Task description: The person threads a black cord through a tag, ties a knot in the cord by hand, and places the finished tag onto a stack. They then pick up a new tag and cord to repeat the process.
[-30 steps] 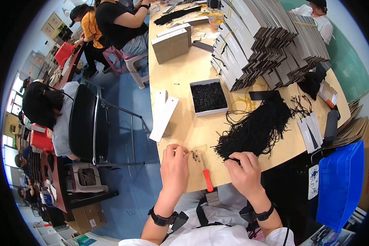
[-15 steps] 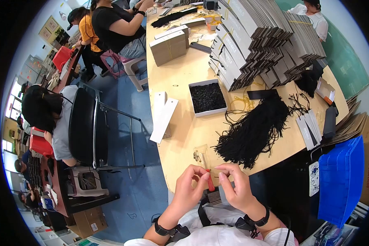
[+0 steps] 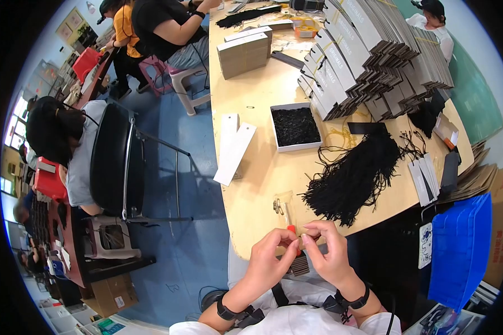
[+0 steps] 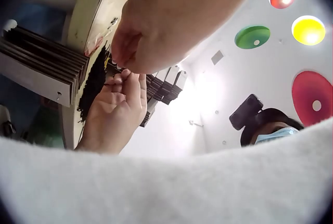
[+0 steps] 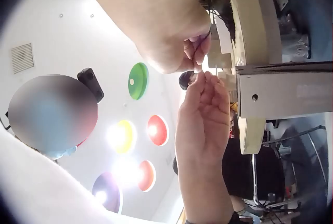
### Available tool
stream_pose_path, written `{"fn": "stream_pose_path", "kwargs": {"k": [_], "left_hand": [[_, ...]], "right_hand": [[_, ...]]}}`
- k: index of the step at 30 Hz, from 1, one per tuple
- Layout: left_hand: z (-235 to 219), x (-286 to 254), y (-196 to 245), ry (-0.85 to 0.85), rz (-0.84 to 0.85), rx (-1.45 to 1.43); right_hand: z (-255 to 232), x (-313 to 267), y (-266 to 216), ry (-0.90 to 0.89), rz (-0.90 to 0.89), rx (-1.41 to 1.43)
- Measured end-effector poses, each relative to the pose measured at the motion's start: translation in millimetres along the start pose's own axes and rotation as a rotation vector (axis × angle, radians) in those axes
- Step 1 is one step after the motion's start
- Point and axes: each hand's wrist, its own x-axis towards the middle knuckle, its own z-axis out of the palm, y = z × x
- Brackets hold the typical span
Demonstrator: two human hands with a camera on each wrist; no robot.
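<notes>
Over the table's near edge, the left hand (image 3: 269,255) and right hand (image 3: 331,258) meet fingertip to fingertip, thumbs and index fingers pinched. A thin dark cord (image 5: 202,44) runs through the curled fingers of the right hand (image 5: 166,29) in the right wrist view and down to where the left hand's tips (image 5: 200,78) meet it; its end is hidden. Partly behind the hands lies a red-handled tool (image 3: 292,229). Small metal pieces (image 3: 278,206) rest just beyond it. A bundle of black cords (image 3: 355,178) spreads beyond the right hand.
A white box of small black pieces (image 3: 296,127) stands mid-table, with white-topped card stacks (image 3: 236,153) left of it. Tall stacks of grey cards (image 3: 369,56) rise at the back right. A blue bin (image 3: 461,251) is at the right; a black chair (image 3: 112,162) stands left.
Both hands came down and together from their wider spacing over the table, now pinching fingertip to fingertip. In the last half second the head view shifted slightly and the fingertips closed up.
</notes>
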Motion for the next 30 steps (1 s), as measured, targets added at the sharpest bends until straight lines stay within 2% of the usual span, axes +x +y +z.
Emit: {"fn": "stream_pose_path", "kwargs": {"k": [5, 7, 8, 10, 11, 12, 13, 14, 21, 26, 30], "left_hand": [[-3, -2, 7, -0.029, 0.047, 0.048], [0, -5, 6, -0.008, 0.001, -0.061], [0, -6, 5, 0.010, -0.044, -0.170], [1, -5, 0, 0.028, -0.046, -0.203], [1, -4, -2, 0.047, -0.049, -0.236], [-2, -4, -1, 0.046, -0.049, -0.237], [-6, -2, 1, 0.003, 0.023, -0.118], [-8, -2, 3, -0.040, 0.094, 0.001], [-7, -5, 5, 0.022, 0.144, -0.014], [-1, -9, -2, 0.103, 0.148, -0.265], [2, -13, -8, 0.100, 0.191, -0.215]], "right_hand": [[-5, -4, 17, -0.094, -0.002, -0.012], [-7, -7, 21, -0.102, 0.178, 0.250], [-7, -7, 19, -0.102, 0.178, 0.251], [-9, -7, 14, -0.112, 0.269, 0.515], [-9, -7, 15, -0.112, 0.270, 0.515], [-10, -7, 16, -0.138, 0.272, 0.558], [-10, -7, 17, -0.164, 0.275, 0.600], [-9, -8, 17, -0.163, 0.276, 0.600], [-4, -9, 18, -0.131, 0.291, 0.647], [0, -10, 23, -0.087, 0.265, 0.726], [6, -13, 20, -0.079, 0.281, 0.715]]}}
